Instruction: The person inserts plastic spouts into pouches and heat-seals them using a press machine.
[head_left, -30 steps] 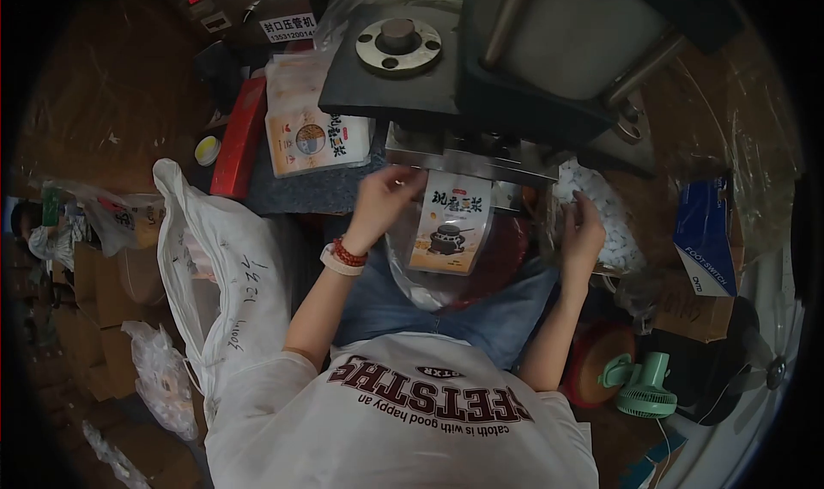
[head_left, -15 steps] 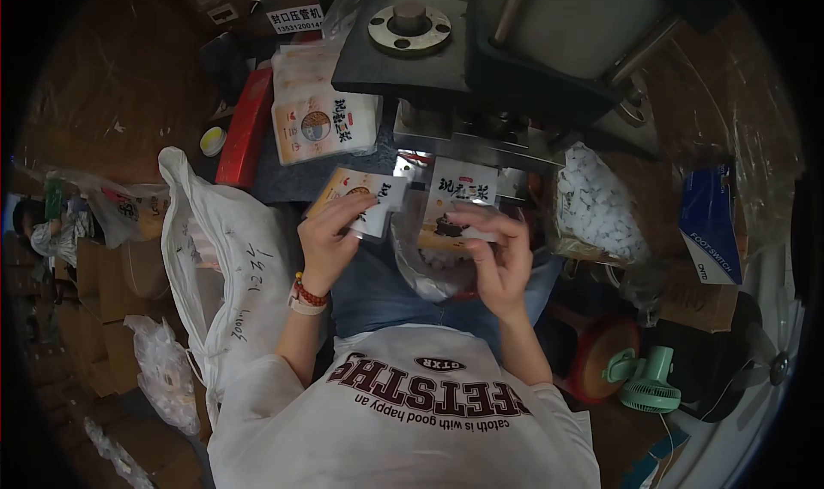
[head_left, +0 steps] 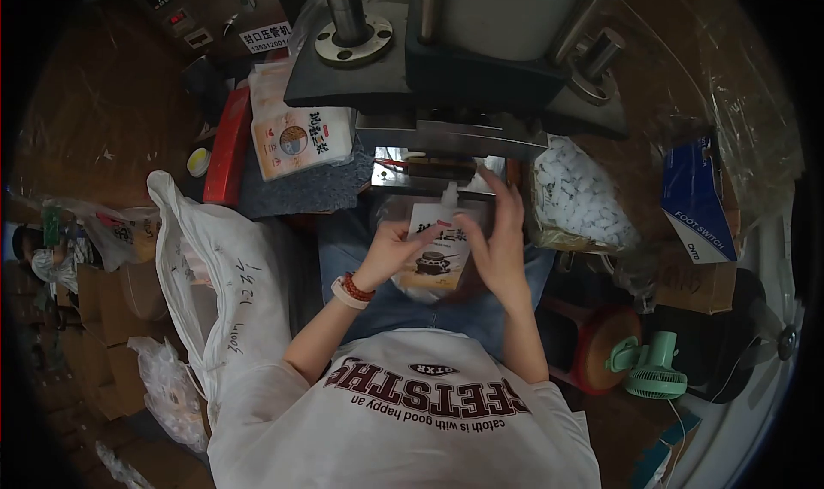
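Observation:
A printed spout pouch with a teapot picture hangs upright over my lap, its white spout pointing up at the metal jaws of a press. My left hand is closed on the pouch's left edge, thumb across the printed front. On the other side, my right hand is open, its fingers stretched up to the right end of the jaws and its thumb by the pouch's upper right edge. Whether that thumb presses on the pouch I cannot tell.
Stacked pouches lie left of the press beside a red box. At right are a bag of small white pieces, a blue foot-switch box and a green fan. A large white sack stands at left.
The pouch with the bowl picture is gone from my left hand, which now grips the teapot pouch. That pouch sits lower and shows a spout. My right fingers have stretched up to the jaws.

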Available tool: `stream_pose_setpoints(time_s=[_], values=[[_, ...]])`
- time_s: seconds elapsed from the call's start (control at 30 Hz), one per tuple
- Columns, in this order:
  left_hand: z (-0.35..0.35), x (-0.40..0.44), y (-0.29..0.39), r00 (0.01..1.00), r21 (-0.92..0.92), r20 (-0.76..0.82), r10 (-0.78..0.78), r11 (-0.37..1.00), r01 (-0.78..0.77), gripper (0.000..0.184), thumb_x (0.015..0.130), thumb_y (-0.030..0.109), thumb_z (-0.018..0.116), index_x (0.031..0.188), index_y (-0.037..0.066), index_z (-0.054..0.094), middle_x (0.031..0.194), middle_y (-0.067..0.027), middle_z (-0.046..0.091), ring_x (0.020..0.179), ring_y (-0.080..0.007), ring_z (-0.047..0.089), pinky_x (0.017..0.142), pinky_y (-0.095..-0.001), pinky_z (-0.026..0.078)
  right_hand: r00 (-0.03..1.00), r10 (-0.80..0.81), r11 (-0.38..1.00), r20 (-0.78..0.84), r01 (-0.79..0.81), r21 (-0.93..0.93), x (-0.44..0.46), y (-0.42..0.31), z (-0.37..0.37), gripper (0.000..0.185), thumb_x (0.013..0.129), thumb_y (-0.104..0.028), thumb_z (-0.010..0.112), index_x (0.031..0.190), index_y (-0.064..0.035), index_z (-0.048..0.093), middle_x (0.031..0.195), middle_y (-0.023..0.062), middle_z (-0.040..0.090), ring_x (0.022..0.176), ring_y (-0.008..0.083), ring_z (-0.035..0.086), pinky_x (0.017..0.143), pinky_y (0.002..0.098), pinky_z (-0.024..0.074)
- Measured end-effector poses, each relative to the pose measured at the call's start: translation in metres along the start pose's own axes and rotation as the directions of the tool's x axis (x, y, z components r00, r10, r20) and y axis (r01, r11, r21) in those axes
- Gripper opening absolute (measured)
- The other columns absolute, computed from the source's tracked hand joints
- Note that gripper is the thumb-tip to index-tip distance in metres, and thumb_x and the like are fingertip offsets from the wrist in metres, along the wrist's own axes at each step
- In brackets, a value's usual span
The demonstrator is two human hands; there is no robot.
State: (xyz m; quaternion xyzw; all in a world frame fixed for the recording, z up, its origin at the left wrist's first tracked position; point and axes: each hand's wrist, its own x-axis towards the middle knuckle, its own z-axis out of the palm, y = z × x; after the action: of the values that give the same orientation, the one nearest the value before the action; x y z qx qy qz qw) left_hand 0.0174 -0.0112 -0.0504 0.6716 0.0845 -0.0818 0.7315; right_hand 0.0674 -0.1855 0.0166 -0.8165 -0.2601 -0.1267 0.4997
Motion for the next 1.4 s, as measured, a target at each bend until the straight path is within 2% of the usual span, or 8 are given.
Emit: stream_pose_setpoints(time_s=[0.27, 0.33, 0.47, 0.53, 0.63, 0.73, 1.0, 1.4], values=[[0.01, 0.042, 0.035, 0.995, -0.534, -0.069, -0.073, 0.845, 0.025, 0.023, 0.09, 0.021, 0.067, 0.094, -0.002, 0.069, 0.081, -0.0046, 0.068, 0.067, -0.0047, 0.06, 0.055, -0.0202, 0.045, 0.966, 0.162, 0.845, -0.199, -0.241, -0.478, 0.018, 0.084, -0.063, 0.029, 0.088, -0.012, 0.061, 0.114, 0.0006, 0.058, 0.106, 0.0172, 0.062, 0.105, 0.0357, 0.055, 0.091, 0.0414, 0.0436], [-0.003, 0.05, 0.003, 0.996, -0.455, -0.01, -0.086, 0.887, 0.072, 0.029, 0.09, 0.014, 0.065, 0.112, -0.004, 0.062, 0.104, -0.0099, 0.068, 0.091, -0.0137, 0.065, 0.077, -0.0285, 0.054, 0.968, 0.215, 0.787, -0.128, -0.249, -0.564, 0.022, 0.11, -0.055, 0.033, 0.083, -0.009, 0.063, 0.114, 0.0, 0.059, 0.108, 0.0194, 0.061, 0.106, 0.0386, 0.055, 0.09, 0.0429, 0.0443], [-0.005, 0.05, 0.018, 0.999, -0.293, -0.017, -0.039, 0.955, 0.032, 0.034, 0.088, 0.024, 0.069, 0.109, -0.002, 0.066, 0.097, -0.0031, 0.068, 0.081, -0.0067, 0.06, 0.069, -0.0241, 0.049, 0.981, 0.17, 0.806, -0.093, -0.193, -0.559, 0.025, 0.122, -0.057, 0.038, 0.078, -0.005, 0.066, 0.115, 0.0022, 0.06, 0.105, 0.0221, 0.062, 0.101, 0.0395, 0.058, 0.086, 0.045, 0.0454], [-0.038, 0.044, 0.042, 0.995, 0.207, -0.022, -0.099, 0.973, 0.101, 0.037, 0.087, 0.031, 0.069, 0.108, 0.0, 0.067, 0.092, -0.003, 0.07, 0.08, -0.0087, 0.062, 0.071, -0.0259, 0.049, 0.989, 0.124, 0.779, -0.081, -0.147, -0.61, 0.022, 0.128, -0.06, 0.038, 0.079, -0.005, 0.065, 0.115, 0.0022, 0.06, 0.104, 0.0225, 0.063, 0.1, 0.0396, 0.058, 0.086, 0.0449, 0.0453], [-0.079, 0.037, 0.031, 0.607, 0.927, -0.36, 0.709, 0.347, 0.144, 0.055, 0.087, 0.043, 0.062, 0.132, 0.012, 0.052, 0.132, -0.0092, 0.055, 0.121, -0.0276, 0.05, 0.103, -0.0438, 0.034, 0.985, 0.114, 0.765, -0.127, -0.169, -0.622, 0.018, 0.133, -0.059, 0.039, 0.079, -0.005, 0.065, 0.117, 0.0025, 0.059, 0.103, 0.0232, 0.063, 0.098, 0.0402, 0.059, 0.084, 0.0451, 0.0457], [-0.106, 0.009, 0.011, 0.725, 0.986, -0.142, 0.674, 0.035, 0.16, 0.064, 0.087, 0.046, 0.06, 0.14, 0.017, 0.041, 0.145, -0.0063, 0.041, 0.134, -0.0286, 0.036, 0.111, -0.0468, 0.023, 0.932, 0.261, 0.813, -0.251, -0.353, -0.464, 0.016, 0.133, -0.055, 0.04, 0.081, -0.007, 0.066, 0.119, 0.003, 0.057, 0.102, 0.0227, 0.064, 0.095, 0.0382, 0.061, 0.081, 0.0437, 0.0469], [-0.1, -0.025, -0.017, 0.693, 0.988, -0.056, 0.719, 0.142, -0.068, 0.048, 0.08, 0.012, 0.063, 0.127, 0.017, 0.057, 0.128, -0.0013, 0.057, 0.12, -0.0207, 0.053, 0.098, -0.0352, 0.043, 0.942, 0.309, 0.891, -0.131, -0.335, -0.306, 0.028, 0.135, -0.059, 0.025, 0.085, -0.003, 0.062, 0.109, 0.0003, 0.059, 0.089, 0.0138, 0.063, 0.083, 0.0251, 0.061, 0.077, 0.0348, 0.0474], [-0.106, -0.026, -0.002, 0.7, 0.968, -0.002, 0.714, 0.178, -0.178, 0.04, 0.075, 0.01, 0.065, 0.115, 0.017, 0.064, 0.115, -0.0028, 0.064, 0.106, -0.023, 0.06, 0.09, -0.037, 0.047, 0.974, 0.084, 0.894, -0.209, -0.166, -0.416, 0.03, 0.127, -0.06, 0.02, 0.085, -0.007, 0.063, 0.104, -0.0013, 0.062, 0.094, 0.0123, 0.063, 0.082, 0.0223, 0.061, 0.075, 0.0331, 0.0474]])
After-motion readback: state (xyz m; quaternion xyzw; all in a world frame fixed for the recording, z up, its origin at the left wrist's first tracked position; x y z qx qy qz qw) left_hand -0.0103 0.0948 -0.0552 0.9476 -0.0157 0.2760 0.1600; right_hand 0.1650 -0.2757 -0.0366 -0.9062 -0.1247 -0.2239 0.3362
